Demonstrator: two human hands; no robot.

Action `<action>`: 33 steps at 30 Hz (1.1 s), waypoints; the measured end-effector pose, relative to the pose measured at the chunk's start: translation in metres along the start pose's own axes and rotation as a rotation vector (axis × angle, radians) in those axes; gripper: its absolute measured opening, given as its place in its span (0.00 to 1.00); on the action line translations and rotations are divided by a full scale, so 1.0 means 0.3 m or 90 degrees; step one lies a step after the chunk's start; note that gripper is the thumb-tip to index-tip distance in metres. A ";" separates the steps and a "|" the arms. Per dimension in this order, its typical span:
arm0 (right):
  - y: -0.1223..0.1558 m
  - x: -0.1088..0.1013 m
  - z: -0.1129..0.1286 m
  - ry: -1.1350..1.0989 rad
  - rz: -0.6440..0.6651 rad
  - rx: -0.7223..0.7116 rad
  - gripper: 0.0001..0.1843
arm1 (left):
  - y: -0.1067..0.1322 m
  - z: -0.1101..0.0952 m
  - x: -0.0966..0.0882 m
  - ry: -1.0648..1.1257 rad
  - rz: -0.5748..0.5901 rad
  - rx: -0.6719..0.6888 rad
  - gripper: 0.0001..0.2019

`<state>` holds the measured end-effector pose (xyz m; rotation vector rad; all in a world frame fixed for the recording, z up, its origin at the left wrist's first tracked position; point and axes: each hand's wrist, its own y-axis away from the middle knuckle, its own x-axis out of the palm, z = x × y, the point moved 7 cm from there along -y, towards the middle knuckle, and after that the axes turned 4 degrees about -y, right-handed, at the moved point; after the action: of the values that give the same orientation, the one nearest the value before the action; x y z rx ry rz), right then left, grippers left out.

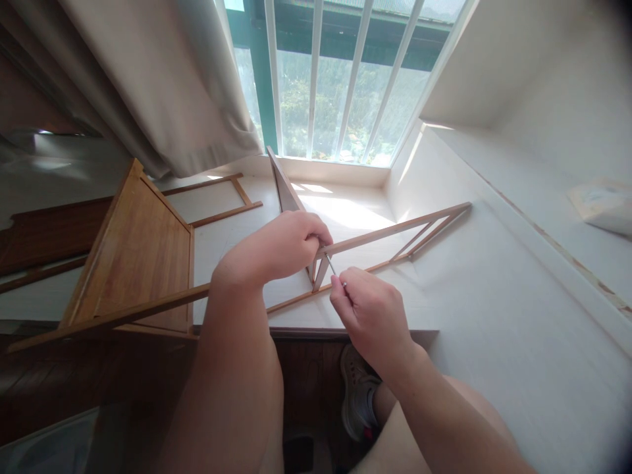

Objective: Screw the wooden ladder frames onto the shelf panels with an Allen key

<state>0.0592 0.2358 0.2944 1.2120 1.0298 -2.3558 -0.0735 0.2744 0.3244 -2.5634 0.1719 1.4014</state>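
Observation:
My left hand (286, 247) is closed around the wooden frame (395, 230) at a joint, where a rail meets a cross-piece; its fingertips are partly hidden. My right hand (372, 303) pinches a thin metal hex key (330, 264), its shaft slanting up to the joint beside my left fingers. Most of the key's other end is covered by my fingers. The frame stands on its edge on the white ledge, its far end reaching to the right. A wooden panel (143, 263) is tilted up on the left, with a long rail (162, 306) running past my left forearm.
A second slatted wooden frame (222, 214) lies on the white ledge (232, 247) behind the panel. A barred window (345, 99) is ahead, a beige curtain (197, 99) at left. A white wall (518, 283) stands at right. My shoe (353, 392) is on the dark floor below.

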 end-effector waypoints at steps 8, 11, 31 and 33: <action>-0.010 -0.015 0.004 0.043 0.021 -0.007 0.17 | 0.000 0.008 0.004 0.010 -0.006 0.002 0.15; -0.006 -0.015 0.006 0.039 0.007 0.003 0.18 | -0.002 0.009 0.005 0.009 -0.006 0.004 0.15; 0.058 0.162 -0.053 -0.796 -0.022 0.414 0.26 | 0.000 -0.001 0.001 -0.023 -0.001 0.008 0.16; 0.067 0.190 -0.031 -0.931 -0.026 0.465 0.26 | 0.000 -0.005 -0.001 -0.028 -0.002 0.010 0.16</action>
<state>0.0414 0.2318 0.2359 -0.5754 -0.3151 -2.6943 -0.0725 0.2742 0.3256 -2.5167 0.1709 1.4487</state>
